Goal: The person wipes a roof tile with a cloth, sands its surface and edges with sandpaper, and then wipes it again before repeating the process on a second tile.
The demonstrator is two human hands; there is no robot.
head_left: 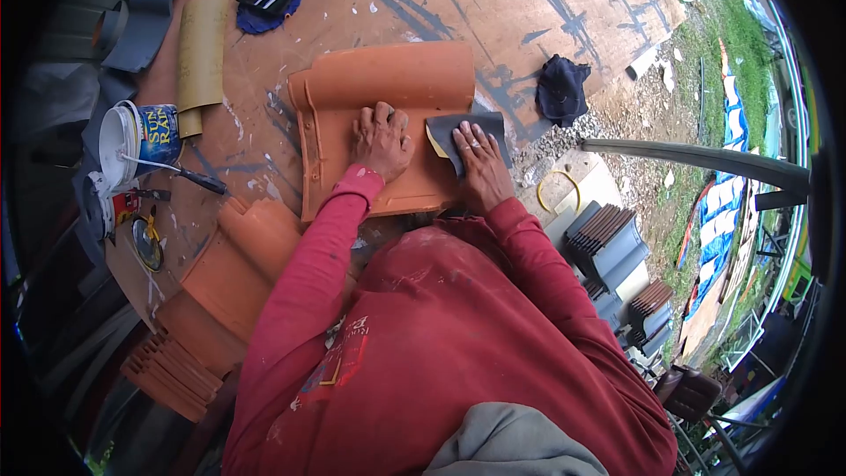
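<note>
An orange roof tile (397, 70) lies on the wooden table in front of me. My left hand (384, 143) rests on the middle of the tile, its fingers curled and pressed down; nothing can be made out under them. Under my right hand (480, 163) is a dark sheet of sandpaper (442, 130) with a yellowish underside showing at its left edge. The fingers of that hand lie flat on the sheet, over the tile's right part. The sheet reaches past the tile's right edge.
Left on the table (264, 79) are a paint bucket (160, 137), a brush (203, 180), a yellowish sheet (202, 53) and a dark blue cloth with a wallet. Stacked orange tiles (220, 282) sit lower left. A dark cloth (562, 91) lies right; grey tiles (617, 247) stand beyond the edge.
</note>
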